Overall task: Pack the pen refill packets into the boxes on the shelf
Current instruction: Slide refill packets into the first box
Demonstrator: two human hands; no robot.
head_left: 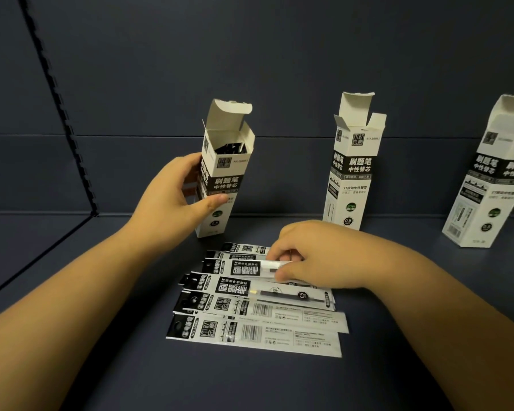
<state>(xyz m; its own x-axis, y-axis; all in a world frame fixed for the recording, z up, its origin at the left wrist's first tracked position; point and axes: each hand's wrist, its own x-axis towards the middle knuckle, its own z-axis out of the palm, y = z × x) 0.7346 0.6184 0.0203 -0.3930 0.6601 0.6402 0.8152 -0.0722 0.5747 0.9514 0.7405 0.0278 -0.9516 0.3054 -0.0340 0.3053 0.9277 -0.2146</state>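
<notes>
Gripping the left box, the left hand has its fingers curled round the far side and its thumb pressed on the printed front. That box stands tilted on the dark shelf, its top flaps open, with dark packet ends showing inside. It is the landmark for the rest.

Just in front of the left box lies a fanned row of packets, flat on the shelf and overlapping one another, with their black header ends on the side below the box. The right hand rests on the far part of this row, thumb and fingertips pinching the clear end of one packet, the third from the back. That packet looks flat among the others.

To the right of the left box stands a middle box, upright, flaps open, well apart from it. Farther right again a third box leans, cut by the picture's edge, its top also open.
</notes>
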